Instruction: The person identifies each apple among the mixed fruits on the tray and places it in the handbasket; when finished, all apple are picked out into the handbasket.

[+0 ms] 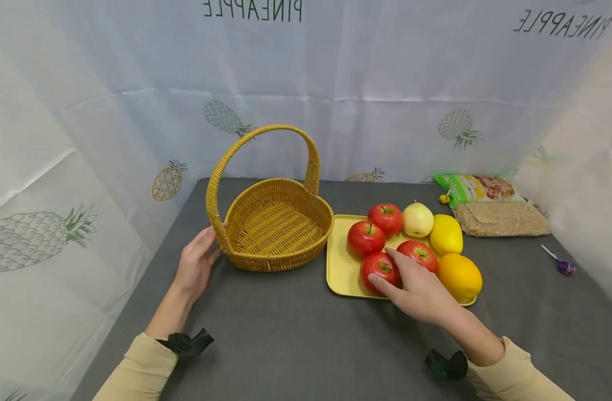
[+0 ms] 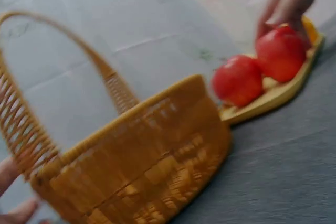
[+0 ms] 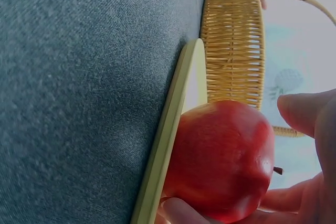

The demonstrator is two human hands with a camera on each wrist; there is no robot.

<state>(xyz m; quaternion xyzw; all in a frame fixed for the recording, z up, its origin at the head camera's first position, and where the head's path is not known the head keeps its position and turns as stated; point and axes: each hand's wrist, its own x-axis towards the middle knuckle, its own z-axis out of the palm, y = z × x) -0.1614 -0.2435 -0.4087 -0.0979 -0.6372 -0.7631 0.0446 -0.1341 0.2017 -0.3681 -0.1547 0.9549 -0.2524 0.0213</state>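
On a rectangular yellow tray (image 1: 338, 267), the nearest round red apple (image 1: 375, 267) lies amid spread fingers of the right hand (image 1: 425, 292), this apparent grasping step calling for thumb closure, while the left hand (image 1: 194, 266), fingers parted, adjoins a golden wicker basket (image 1: 278, 263).

Grey cloth-topped table (image 1: 276, 334): golden wicker basket (image 1: 281, 263) at the left hand (image 1: 195, 264), yellow rectangular tray (image 1: 340, 267) beneath the right hand (image 1: 420, 292), clear plastic bag (image 1: 501, 219) and purple-wrapped lollipop (image 1: 566, 268) to its right.
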